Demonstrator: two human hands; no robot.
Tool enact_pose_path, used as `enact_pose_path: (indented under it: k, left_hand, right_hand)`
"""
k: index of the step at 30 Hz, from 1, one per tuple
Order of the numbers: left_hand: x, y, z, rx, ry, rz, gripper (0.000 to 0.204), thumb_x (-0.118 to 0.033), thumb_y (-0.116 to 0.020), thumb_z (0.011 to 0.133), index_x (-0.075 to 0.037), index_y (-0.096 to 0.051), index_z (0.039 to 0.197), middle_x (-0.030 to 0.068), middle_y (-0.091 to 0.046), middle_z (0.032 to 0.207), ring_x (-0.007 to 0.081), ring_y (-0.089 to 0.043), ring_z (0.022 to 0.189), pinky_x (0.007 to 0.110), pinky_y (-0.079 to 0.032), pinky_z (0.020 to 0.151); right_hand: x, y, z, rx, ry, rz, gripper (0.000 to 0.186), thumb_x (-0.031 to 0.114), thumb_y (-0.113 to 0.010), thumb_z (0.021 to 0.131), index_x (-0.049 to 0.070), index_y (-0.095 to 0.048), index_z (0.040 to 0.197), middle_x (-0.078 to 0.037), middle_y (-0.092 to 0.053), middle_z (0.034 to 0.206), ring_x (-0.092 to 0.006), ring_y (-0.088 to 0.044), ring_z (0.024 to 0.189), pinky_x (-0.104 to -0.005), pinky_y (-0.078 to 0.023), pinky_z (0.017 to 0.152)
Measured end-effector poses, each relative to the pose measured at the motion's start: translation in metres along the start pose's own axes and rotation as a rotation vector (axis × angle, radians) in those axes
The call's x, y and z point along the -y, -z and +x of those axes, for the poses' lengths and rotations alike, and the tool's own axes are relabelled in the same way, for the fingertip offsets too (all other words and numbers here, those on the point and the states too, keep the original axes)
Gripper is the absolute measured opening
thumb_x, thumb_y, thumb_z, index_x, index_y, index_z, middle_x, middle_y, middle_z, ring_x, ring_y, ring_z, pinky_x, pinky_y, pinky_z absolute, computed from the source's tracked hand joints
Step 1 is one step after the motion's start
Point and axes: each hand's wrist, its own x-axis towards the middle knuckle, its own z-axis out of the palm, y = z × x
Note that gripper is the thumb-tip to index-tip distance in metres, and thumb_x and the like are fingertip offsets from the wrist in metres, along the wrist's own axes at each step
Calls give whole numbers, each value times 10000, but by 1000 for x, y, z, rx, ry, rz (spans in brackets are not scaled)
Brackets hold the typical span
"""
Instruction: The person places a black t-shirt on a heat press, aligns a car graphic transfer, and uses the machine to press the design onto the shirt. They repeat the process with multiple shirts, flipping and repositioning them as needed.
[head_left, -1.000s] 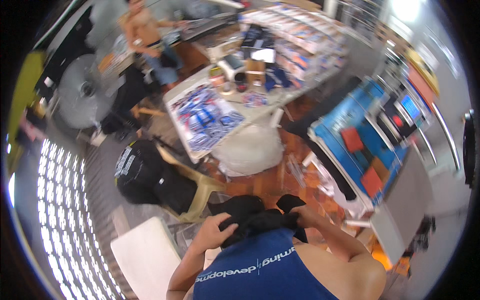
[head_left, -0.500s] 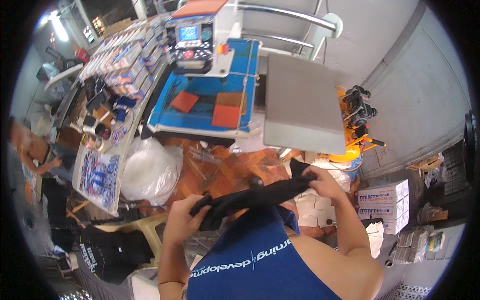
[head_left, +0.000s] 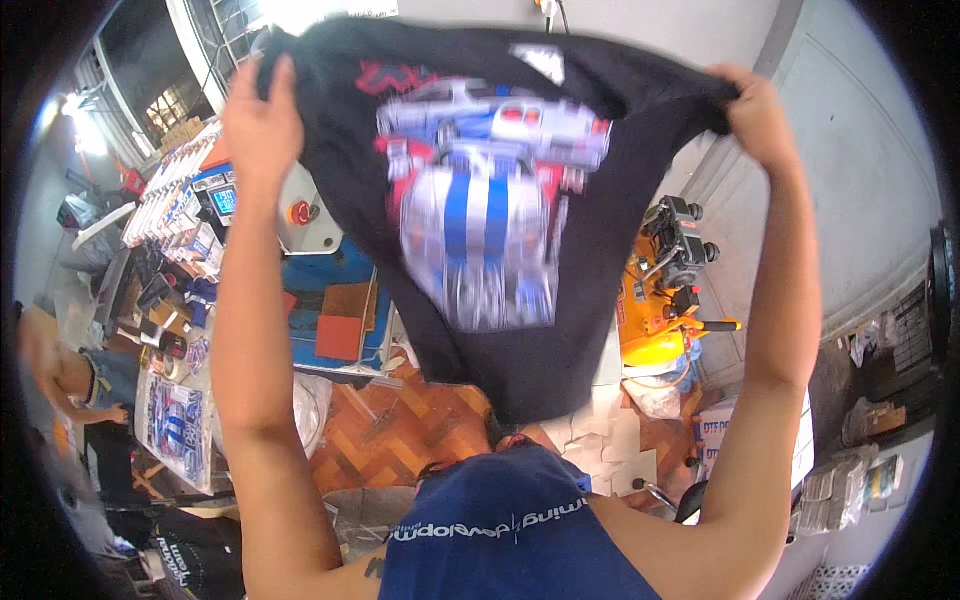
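Observation:
A black T-shirt [head_left: 500, 200] hangs spread out in front of me, raised high. Its face carries a large print of white and blue cars with red lettering. My left hand [head_left: 262, 125] is closed on the shirt's upper left corner. At the upper right corner, my right hand [head_left: 760, 120] grips the cloth, which bunches under the fingers. The lower end of the shirt narrows and drops close to my blue top [head_left: 480, 540]. Most of the grey press plate behind is hidden by the shirt.
Behind my left forearm stands a heat press [head_left: 310, 215] over a blue bed [head_left: 340, 265] with red pads. A yellow compressor [head_left: 655, 345] is at right, above white boxes [head_left: 715, 435]. Printed sheets [head_left: 178, 425] lie on the left table; another person [head_left: 70, 370] is beyond.
Both hands have risen and spread apart. The black cloth, bunched low between them before, is now unfolded into a T-shirt with its print showing.

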Motion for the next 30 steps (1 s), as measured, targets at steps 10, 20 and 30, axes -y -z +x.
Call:
enact_pose_path:
  k: [10, 20, 30]
  left_hand:
    - [-63, 88, -121, 762, -208, -368, 661, -417, -976, 502, -93, -757, 1036, 74, -719, 917, 288, -688, 824, 399, -521, 745]
    - [-66, 128, -364, 1276, -333, -180, 316, -129, -784, 655, -101, -695, 957, 52, -610, 880, 257, -639, 914, 397, -471, 852]
    - [-62, 220, -424, 1562, -11, -202, 333, -189, -861, 687, -101, -717, 974, 68, -661, 907, 280, -664, 933, 419, -467, 869]
  right_hand:
    - [-12, 40, -175, 132, -122, 29, 396, -83, -449, 722, -12, -748, 973, -58, -754, 955, -170, -685, 987, -333, -529, 916]
    - [-48, -129, -379, 616, -400, -148, 366, -62, -647, 717, 87, -828, 999, -189, -776, 1011, -375, -721, 1018, -437, -561, 930]
    - [17, -104, -469, 1014, -511, -110, 391, -5, -693, 708, 92, -825, 1063, -198, -778, 1065, -382, -716, 1072, -440, -545, 993]
